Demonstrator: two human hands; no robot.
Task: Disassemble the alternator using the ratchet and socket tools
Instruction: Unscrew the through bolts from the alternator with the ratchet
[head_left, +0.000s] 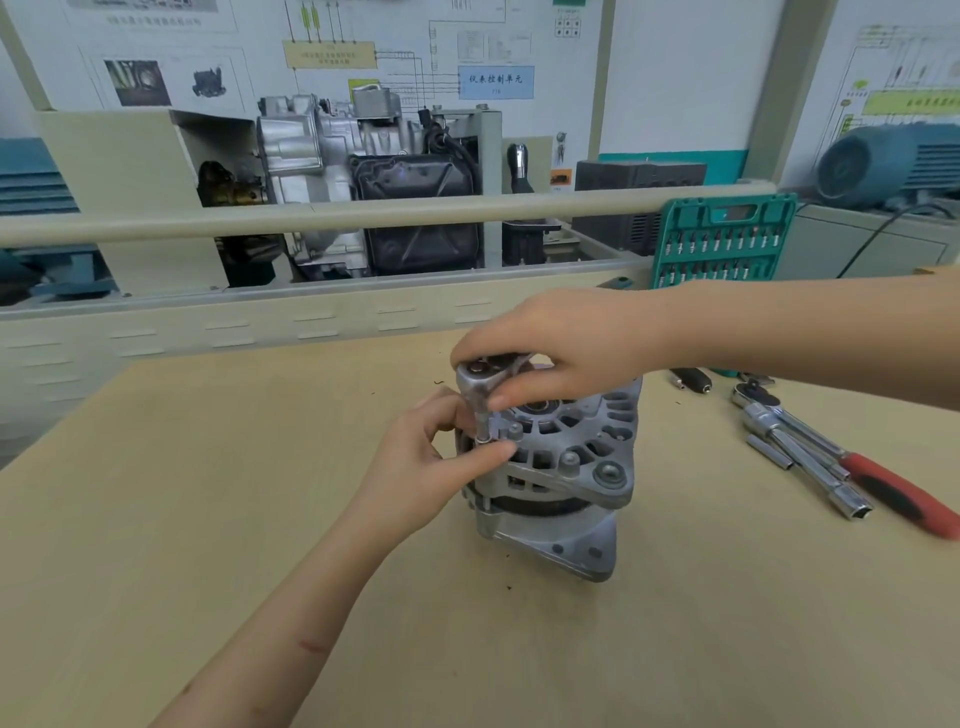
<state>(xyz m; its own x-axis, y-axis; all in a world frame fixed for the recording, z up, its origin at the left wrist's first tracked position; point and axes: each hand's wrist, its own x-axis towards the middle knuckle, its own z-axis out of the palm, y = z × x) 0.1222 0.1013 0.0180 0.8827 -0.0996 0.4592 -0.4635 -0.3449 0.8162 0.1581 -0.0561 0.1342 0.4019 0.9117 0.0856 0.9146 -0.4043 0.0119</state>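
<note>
A grey alternator (566, 467) stands upright in the middle of the wooden table (208, 493). A small silver ratchet (475, 382) with a socket (484, 428) sits on a bolt at the housing's upper left rim. My right hand (561, 338) grips the ratchet head from above, its handle hidden under the palm. My left hand (431, 457) pinches the socket and the bolt area between thumb and fingers, and rests against the alternator's left side.
To the right lie a red-handled ratchet (904, 496), a long extension with a socket (810, 462) and a loose socket (769, 452). An open green tool case (722, 239) stands behind my right arm. A rail and engine display lie beyond the table's far edge.
</note>
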